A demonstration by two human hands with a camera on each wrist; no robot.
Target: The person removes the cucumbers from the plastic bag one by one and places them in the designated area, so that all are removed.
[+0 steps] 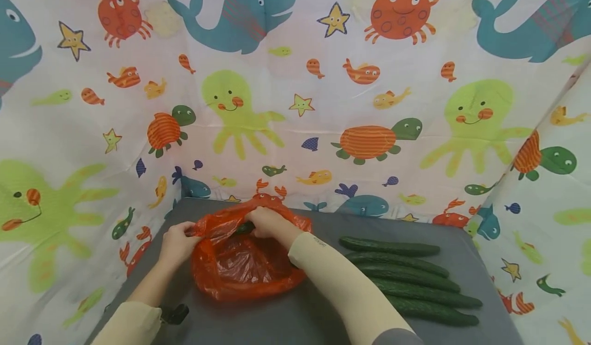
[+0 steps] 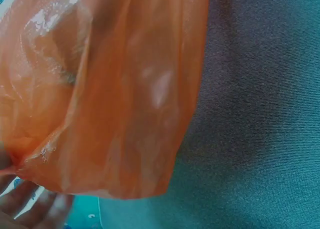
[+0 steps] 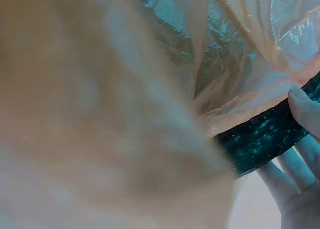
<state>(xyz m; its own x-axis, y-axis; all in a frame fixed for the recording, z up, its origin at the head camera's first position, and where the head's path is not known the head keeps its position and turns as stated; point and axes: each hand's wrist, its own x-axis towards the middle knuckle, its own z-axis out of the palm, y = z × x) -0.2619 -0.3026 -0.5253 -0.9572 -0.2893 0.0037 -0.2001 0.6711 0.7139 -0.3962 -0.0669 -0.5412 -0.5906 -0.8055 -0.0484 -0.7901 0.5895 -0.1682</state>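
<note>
An orange-red plastic bag (image 1: 217, 283) stands with its mouth open on the grey table. At its left rim my left hand (image 1: 177, 245) pinches the plastic; in the left wrist view the bag wall (image 2: 135, 114) fills much of the picture, with the fingers (image 2: 50, 209) at the lower left. My right hand (image 1: 268, 223) reaches into the bag mouth and grips a dark green cucumber (image 1: 244, 227). The right wrist view shows the thumb and fingers around this cucumber (image 3: 265, 139), while blurred plastic covers the left side. The cucumber's far part is hidden.
Several cucumbers (image 1: 411, 274) lie side by side on the right of the grey table (image 1: 332, 222). Curtains printed with sea animals (image 1: 286, 129) enclose the table at the back and both sides. A small black device (image 1: 174, 314) sits at my left wrist.
</note>
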